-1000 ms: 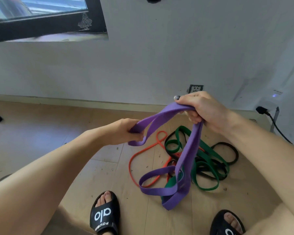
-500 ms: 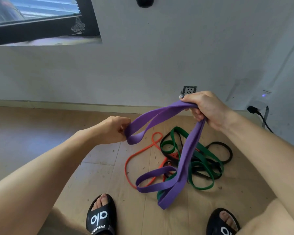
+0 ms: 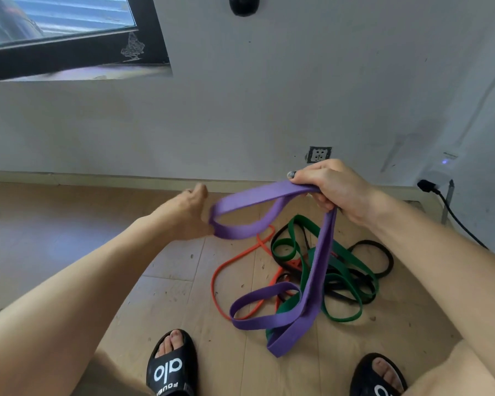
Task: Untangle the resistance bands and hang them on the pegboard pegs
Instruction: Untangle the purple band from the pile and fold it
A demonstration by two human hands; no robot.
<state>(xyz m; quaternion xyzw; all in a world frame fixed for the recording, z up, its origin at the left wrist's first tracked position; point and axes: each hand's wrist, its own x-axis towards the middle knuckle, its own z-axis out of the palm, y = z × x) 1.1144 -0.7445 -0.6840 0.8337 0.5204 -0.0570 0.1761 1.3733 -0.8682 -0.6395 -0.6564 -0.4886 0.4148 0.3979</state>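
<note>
Released from the left hand since the earlier frames, the near loop of the purple band now hangs free just beside that hand; where the loop end was pinched half a second ago, the fingers are now seen spread and relaxed, with the palm perhaps only brushing the loop's edge. The right hand is kept curled tightly round the upper fold of the same band, which is held above the floor, close to the wall. From that grip one strand is let down into the pile, where its lower loop lies across the green band, the orange band and the black band, all heaped together on the floor between the two sandals.

It is judged that the purple band is only partly freed: its lower end looks threaded among the others. A fresh hold lower down is probably being prepared. No pegboard is shown, so hanging has not yet begun.
</note>
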